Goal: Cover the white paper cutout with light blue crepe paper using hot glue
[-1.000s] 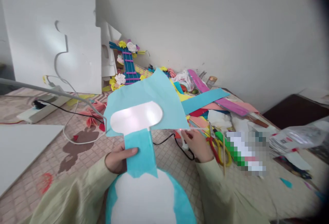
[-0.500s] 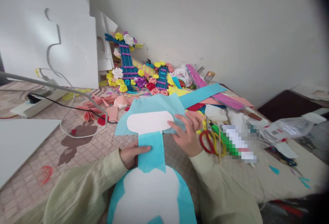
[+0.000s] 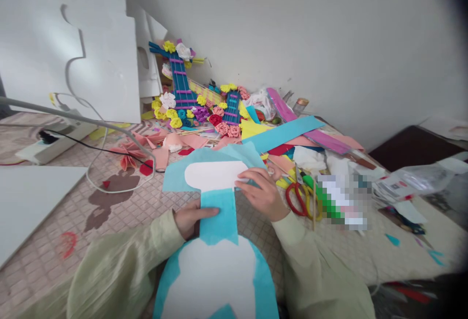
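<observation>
- My left hand (image 3: 190, 217) had a closed hold on the blue-covered neck of the white cutout (image 3: 212, 280), thumb flat across the front, fingers tucked out of sight behind.
- My right hand (image 3: 265, 192) was bunched up narrow at the right end of the cutout's rounded top. I couldn't tell if the fingertips were pinching paper or only touching the rim.
- So the cutout was right in front of me, top end away, with the light-blue paper (image 3: 179, 170) behind that top and sticking out well past it on both sides.
- Step in hand, as I'd judge it: fitting that paper to the top. The neck was covered and the wide body had blue round its visible edges, but the top's near face was bare white.
- The next move, I reckon, called for a steady left hold and a snug, careful fold on the right — loose paper like that looked easy to crease or tear.
- Scissors (image 3: 288, 199) lay on the table (image 3: 135, 202), just beyond my right wrist.
- Containers: a clear bag (image 3: 427, 175) sat far right, some print showing — on it or in it, no idea.
- A small jar (image 3: 302, 106) leaned at the back near a crumpled white bag (image 3: 268, 107); couldn't make out what was in either.
- The magenta pack (image 3: 292, 114) looked like coloured paper in a shiny sleeve.
</observation>
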The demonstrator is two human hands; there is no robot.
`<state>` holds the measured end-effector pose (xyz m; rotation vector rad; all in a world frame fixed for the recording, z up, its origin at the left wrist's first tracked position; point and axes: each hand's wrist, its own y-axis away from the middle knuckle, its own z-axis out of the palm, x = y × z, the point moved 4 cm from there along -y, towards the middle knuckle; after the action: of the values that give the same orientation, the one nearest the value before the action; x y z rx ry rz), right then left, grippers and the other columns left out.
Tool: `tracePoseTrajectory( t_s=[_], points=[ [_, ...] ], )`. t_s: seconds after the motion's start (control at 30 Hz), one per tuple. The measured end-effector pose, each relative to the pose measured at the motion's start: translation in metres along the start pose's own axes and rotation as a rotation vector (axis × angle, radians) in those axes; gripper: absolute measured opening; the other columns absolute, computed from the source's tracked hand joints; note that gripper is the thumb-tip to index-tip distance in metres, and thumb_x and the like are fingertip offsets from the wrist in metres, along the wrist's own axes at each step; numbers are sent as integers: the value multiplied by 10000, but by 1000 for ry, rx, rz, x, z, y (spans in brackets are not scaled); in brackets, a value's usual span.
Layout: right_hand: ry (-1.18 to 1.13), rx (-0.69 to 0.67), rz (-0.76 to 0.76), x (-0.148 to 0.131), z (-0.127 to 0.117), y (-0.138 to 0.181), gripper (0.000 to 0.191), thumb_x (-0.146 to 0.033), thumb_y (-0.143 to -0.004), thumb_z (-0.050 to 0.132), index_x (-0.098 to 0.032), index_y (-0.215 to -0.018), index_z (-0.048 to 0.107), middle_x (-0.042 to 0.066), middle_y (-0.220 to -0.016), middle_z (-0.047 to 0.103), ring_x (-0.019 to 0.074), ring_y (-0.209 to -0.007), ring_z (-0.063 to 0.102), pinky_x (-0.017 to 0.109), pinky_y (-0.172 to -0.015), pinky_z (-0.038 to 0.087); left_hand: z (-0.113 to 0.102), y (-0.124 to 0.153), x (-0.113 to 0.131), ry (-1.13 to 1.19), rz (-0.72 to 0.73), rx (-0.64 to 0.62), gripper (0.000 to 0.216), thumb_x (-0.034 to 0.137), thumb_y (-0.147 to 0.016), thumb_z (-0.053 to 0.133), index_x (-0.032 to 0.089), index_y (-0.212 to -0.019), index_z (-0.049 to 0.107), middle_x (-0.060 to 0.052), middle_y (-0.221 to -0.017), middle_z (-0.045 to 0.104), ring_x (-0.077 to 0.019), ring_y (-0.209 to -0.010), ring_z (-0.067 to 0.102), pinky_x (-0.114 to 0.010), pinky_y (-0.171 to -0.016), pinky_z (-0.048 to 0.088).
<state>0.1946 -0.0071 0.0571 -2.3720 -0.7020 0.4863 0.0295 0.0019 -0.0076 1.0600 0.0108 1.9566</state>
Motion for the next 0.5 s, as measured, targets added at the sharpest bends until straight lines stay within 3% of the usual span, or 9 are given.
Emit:
tracePoseTrajectory(
  t_s=[0.27, 0.5],
  points=[
    [9, 57, -41, 1, 1, 0, 156, -171, -795, 561, -286, -837, 658, -10, -932, 642, 150, -929, 537, 403, -958, 251, -1, -1, -2, -8, 6, 16, 266, 193, -553, 770, 109, -793, 692, -88, -693, 712, -213, -624, 654, -338, -645, 514],
    [-135, 14, 139, 8, 7, -2, 130, -242, -768, 606, -264, -654, 663, -11, -873, 646, 156, -869, 537, 395, -905, 282, -5, -3, -3, -73, 39, 6, 264, 211, -558, 769, 105, -788, 692, -92, -707, 712, -212, -631, 651, -330, -658, 501]
  ],
)
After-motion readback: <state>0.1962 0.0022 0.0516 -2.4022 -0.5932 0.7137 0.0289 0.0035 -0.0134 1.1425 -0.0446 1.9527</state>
